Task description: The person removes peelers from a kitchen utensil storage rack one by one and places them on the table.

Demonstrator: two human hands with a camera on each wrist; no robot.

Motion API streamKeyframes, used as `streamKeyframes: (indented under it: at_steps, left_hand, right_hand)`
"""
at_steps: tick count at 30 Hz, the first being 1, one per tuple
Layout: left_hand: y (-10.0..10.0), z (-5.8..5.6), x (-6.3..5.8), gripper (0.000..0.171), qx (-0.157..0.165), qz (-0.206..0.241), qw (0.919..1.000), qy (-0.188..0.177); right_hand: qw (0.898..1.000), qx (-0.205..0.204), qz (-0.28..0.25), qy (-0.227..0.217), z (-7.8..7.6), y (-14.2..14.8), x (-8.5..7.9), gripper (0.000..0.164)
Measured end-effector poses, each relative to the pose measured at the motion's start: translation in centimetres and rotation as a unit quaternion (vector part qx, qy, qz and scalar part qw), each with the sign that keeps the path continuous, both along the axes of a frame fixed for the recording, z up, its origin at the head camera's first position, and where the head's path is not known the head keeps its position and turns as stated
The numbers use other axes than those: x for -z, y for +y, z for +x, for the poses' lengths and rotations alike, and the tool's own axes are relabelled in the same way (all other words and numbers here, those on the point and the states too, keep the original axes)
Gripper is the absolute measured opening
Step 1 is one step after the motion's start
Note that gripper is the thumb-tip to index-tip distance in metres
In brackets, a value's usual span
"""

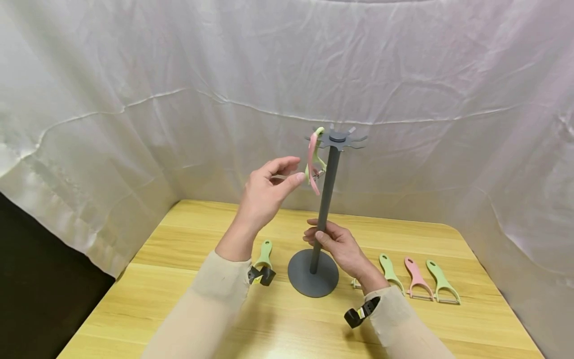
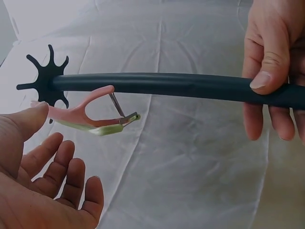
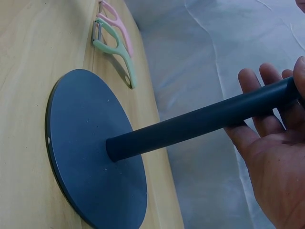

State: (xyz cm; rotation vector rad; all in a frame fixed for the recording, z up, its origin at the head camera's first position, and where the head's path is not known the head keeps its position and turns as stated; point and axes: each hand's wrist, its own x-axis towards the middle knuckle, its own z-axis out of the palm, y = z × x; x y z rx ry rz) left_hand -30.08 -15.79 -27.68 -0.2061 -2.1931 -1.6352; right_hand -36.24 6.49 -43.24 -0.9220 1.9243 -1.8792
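Note:
A dark grey stand (image 1: 329, 184) rises from a round base (image 1: 299, 279) to a ring of hooks (image 1: 338, 138). A pink peeler (image 1: 312, 154) and a light green peeler (image 2: 109, 130) hang close together at its left side. My left hand (image 1: 269, 192) is beside them, fingers loosely bent and apart; in the left wrist view its thumb overlaps the top of the pink handle, and whether it touches cannot be told. My right hand (image 1: 341, 247) holds the pole low down, thumb in front and fingers behind.
On the table's right lie a green peeler (image 1: 389, 269), a pink peeler (image 1: 416, 274) and another green peeler (image 1: 440, 276); a blade end shows by the right wrist. Left of the base lies a green peeler (image 1: 265, 252), partly hidden by the left wrist. White curtain (image 1: 224, 139) surrounds the table.

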Motion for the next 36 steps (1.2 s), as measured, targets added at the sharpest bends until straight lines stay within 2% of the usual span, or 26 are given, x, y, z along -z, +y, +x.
streamKeyframes:
  at_steps: [10,19,36]
  left_hand:
    - [0.7,-1.2,-0.9,0.045,0.020,0.015,0.9995,0.018]
    - [1.0,-1.9,-1.1,0.042,0.029,0.017,0.9992,0.021]
    - [1.6,-2.4,-1.2,0.040,0.036,0.013,0.9988,0.030]
  right_hand:
    - [1.000,0.003,0.003,-0.009,0.1,0.0,-0.1,0.041]
    - [1.000,0.003,0.003,-0.009,0.1,0.0,0.0,0.041]
    - [1.000,0.004,0.003,-0.008,0.1,0.1,0.1,0.041]
